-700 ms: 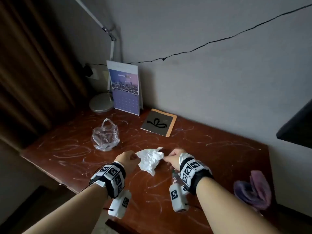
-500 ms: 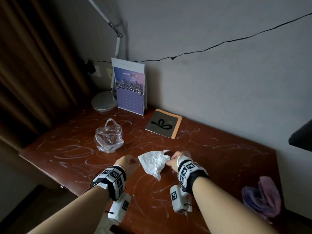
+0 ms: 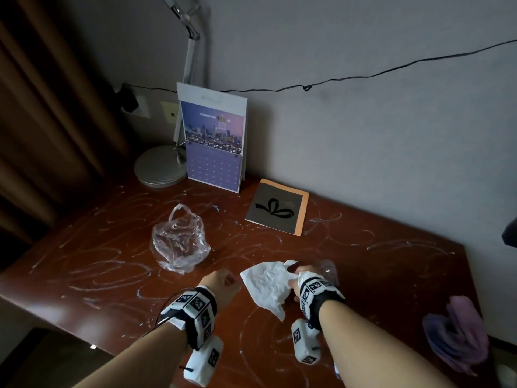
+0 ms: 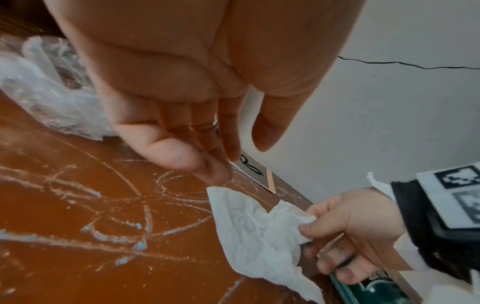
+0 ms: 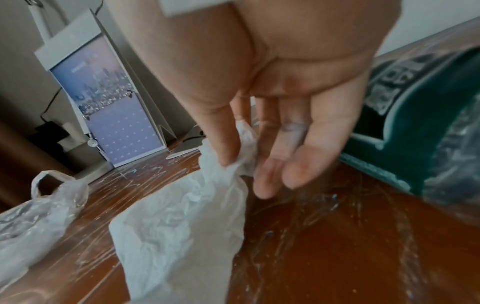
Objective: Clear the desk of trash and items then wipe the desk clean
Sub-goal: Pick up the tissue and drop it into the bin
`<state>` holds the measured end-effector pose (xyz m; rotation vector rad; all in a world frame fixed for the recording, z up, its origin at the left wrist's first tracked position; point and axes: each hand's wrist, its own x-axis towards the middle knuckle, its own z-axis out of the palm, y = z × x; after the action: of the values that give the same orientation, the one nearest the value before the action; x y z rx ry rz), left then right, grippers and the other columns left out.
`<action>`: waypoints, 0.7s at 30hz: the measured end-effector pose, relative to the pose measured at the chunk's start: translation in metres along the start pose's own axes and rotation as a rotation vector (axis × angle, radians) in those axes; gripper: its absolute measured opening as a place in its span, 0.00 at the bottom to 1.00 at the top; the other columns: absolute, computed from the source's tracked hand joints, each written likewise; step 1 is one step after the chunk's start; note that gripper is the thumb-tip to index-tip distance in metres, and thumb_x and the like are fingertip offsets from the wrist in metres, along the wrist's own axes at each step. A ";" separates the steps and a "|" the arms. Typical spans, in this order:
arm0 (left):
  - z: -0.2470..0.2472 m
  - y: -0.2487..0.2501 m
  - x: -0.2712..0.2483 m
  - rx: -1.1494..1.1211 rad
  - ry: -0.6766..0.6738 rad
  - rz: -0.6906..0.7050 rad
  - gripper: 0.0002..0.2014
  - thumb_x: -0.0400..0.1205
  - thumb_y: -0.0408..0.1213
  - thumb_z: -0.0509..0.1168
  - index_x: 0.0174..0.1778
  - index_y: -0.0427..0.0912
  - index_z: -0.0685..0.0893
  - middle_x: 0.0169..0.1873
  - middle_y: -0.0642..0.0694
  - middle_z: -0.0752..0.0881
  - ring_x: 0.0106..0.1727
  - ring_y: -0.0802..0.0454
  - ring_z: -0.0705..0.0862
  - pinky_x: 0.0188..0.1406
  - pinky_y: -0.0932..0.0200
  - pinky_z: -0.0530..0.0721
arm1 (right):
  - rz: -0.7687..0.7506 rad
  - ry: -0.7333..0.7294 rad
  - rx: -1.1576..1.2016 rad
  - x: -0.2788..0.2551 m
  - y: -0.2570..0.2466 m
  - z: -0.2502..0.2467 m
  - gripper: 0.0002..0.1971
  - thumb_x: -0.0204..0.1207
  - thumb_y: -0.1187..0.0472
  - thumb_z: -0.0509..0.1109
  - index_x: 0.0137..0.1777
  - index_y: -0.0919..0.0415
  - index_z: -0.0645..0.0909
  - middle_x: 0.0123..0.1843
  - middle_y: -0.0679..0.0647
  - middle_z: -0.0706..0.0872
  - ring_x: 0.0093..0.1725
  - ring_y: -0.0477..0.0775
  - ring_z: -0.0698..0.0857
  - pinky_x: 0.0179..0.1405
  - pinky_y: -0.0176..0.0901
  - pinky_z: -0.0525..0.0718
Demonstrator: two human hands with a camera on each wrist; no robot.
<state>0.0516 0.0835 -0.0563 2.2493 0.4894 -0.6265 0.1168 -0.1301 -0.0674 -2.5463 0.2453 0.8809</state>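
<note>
A crumpled white tissue [image 3: 265, 288] hangs just above the red-brown desk [image 3: 377, 275], which is covered in chalky white scribbles. My right hand [image 3: 293, 275] pinches the tissue's top corner between thumb and forefinger, as the right wrist view shows [image 5: 244, 170]. My left hand [image 3: 223, 281] hovers just left of the tissue with loosely curled fingers [image 4: 197, 162] and holds nothing. A clear plastic bag [image 3: 179, 245] lies crumpled to the left. A green packet in clear wrap [image 5: 415, 123] lies right beside my right hand.
A dark notebook with an orange edge [image 3: 277, 210] lies by the wall. A purple desk calendar [image 3: 214, 147] and a lamp base [image 3: 159, 166] stand at the back left corner. A purple cloth [image 3: 456, 337] sits at the desk's right front edge.
My left hand has drawn slightly away from the tissue's left edge. The tissue now hangs from my right hand alone. The head camera has shifted, so the desk items sit further right.
</note>
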 end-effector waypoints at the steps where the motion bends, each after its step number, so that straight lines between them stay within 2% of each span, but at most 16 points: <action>1: 0.000 0.001 0.004 0.016 -0.018 0.010 0.05 0.79 0.45 0.65 0.44 0.48 0.83 0.36 0.49 0.86 0.37 0.51 0.84 0.43 0.55 0.87 | 0.016 -0.009 -0.001 0.001 0.001 0.004 0.17 0.83 0.62 0.65 0.71 0.60 0.75 0.67 0.56 0.83 0.68 0.54 0.81 0.55 0.27 0.81; 3: 0.002 0.004 0.010 0.056 -0.042 0.033 0.06 0.80 0.45 0.64 0.47 0.47 0.83 0.39 0.49 0.87 0.37 0.51 0.84 0.43 0.56 0.86 | 0.047 -0.004 0.016 -0.003 0.001 0.007 0.07 0.84 0.62 0.63 0.55 0.62 0.80 0.53 0.59 0.87 0.57 0.59 0.85 0.60 0.42 0.84; 4: 0.003 0.006 0.012 0.068 -0.045 0.044 0.08 0.80 0.45 0.64 0.49 0.47 0.82 0.41 0.49 0.87 0.38 0.51 0.84 0.43 0.56 0.86 | 0.043 0.005 0.033 -0.005 0.002 0.008 0.07 0.83 0.62 0.63 0.45 0.60 0.79 0.45 0.59 0.86 0.52 0.60 0.85 0.60 0.47 0.84; 6: 0.005 0.013 0.016 0.089 -0.048 0.065 0.14 0.80 0.47 0.65 0.59 0.47 0.79 0.46 0.50 0.86 0.42 0.52 0.84 0.41 0.57 0.85 | 0.038 0.055 0.104 -0.011 0.003 0.005 0.09 0.79 0.60 0.68 0.36 0.55 0.78 0.42 0.57 0.88 0.46 0.58 0.88 0.53 0.49 0.87; 8: 0.009 0.020 0.020 0.088 -0.052 0.075 0.25 0.79 0.50 0.67 0.71 0.48 0.72 0.47 0.51 0.84 0.43 0.53 0.82 0.35 0.62 0.81 | 0.047 0.101 0.143 -0.019 0.008 -0.001 0.07 0.76 0.58 0.70 0.37 0.55 0.80 0.40 0.55 0.89 0.40 0.54 0.89 0.47 0.48 0.90; 9: 0.011 0.023 0.022 0.082 -0.053 0.074 0.31 0.78 0.51 0.68 0.75 0.47 0.67 0.48 0.51 0.84 0.43 0.53 0.82 0.35 0.63 0.80 | 0.060 0.126 0.181 -0.025 0.011 -0.005 0.06 0.76 0.59 0.70 0.37 0.57 0.81 0.36 0.54 0.89 0.35 0.51 0.89 0.40 0.43 0.90; 11: 0.015 0.033 0.023 0.097 -0.076 0.092 0.39 0.77 0.53 0.70 0.80 0.46 0.60 0.54 0.48 0.84 0.49 0.50 0.84 0.42 0.60 0.83 | 0.075 0.164 0.271 -0.043 0.013 -0.016 0.05 0.77 0.63 0.70 0.40 0.60 0.81 0.30 0.54 0.87 0.24 0.45 0.86 0.24 0.31 0.82; 13: 0.021 0.044 0.024 0.145 -0.114 0.130 0.43 0.77 0.54 0.69 0.82 0.45 0.55 0.64 0.44 0.82 0.60 0.45 0.83 0.52 0.57 0.83 | 0.068 0.201 0.309 -0.056 0.021 -0.024 0.03 0.79 0.62 0.69 0.43 0.58 0.81 0.30 0.53 0.87 0.24 0.44 0.85 0.23 0.31 0.79; 15: 0.028 0.056 0.022 0.173 -0.145 0.179 0.41 0.78 0.54 0.68 0.82 0.43 0.57 0.69 0.42 0.78 0.65 0.44 0.81 0.57 0.56 0.80 | 0.069 0.221 0.351 -0.069 0.032 -0.032 0.04 0.79 0.60 0.69 0.43 0.56 0.80 0.32 0.52 0.89 0.27 0.45 0.86 0.28 0.33 0.82; 16: 0.034 0.062 0.020 0.193 -0.163 0.217 0.37 0.79 0.54 0.67 0.80 0.43 0.61 0.69 0.42 0.79 0.66 0.43 0.80 0.57 0.56 0.79 | 0.079 0.233 0.367 -0.077 0.040 -0.035 0.05 0.79 0.60 0.69 0.41 0.55 0.79 0.33 0.52 0.89 0.27 0.44 0.86 0.28 0.35 0.82; 19: 0.050 0.079 0.011 0.281 -0.200 0.331 0.22 0.82 0.53 0.63 0.66 0.41 0.78 0.56 0.43 0.85 0.58 0.43 0.84 0.50 0.56 0.79 | 0.086 0.256 0.408 -0.097 0.063 -0.038 0.10 0.79 0.61 0.69 0.36 0.55 0.79 0.32 0.52 0.89 0.30 0.48 0.88 0.34 0.44 0.87; 21: 0.062 0.090 0.001 0.287 -0.210 0.380 0.17 0.83 0.50 0.61 0.57 0.39 0.82 0.45 0.44 0.85 0.50 0.43 0.84 0.42 0.58 0.77 | 0.097 0.280 0.422 -0.110 0.082 -0.039 0.09 0.78 0.59 0.70 0.36 0.57 0.80 0.33 0.53 0.90 0.33 0.51 0.89 0.37 0.46 0.88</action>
<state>0.0812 -0.0210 -0.0450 2.4168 -0.1421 -0.7563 0.0274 -0.2178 0.0002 -2.2618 0.5791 0.4411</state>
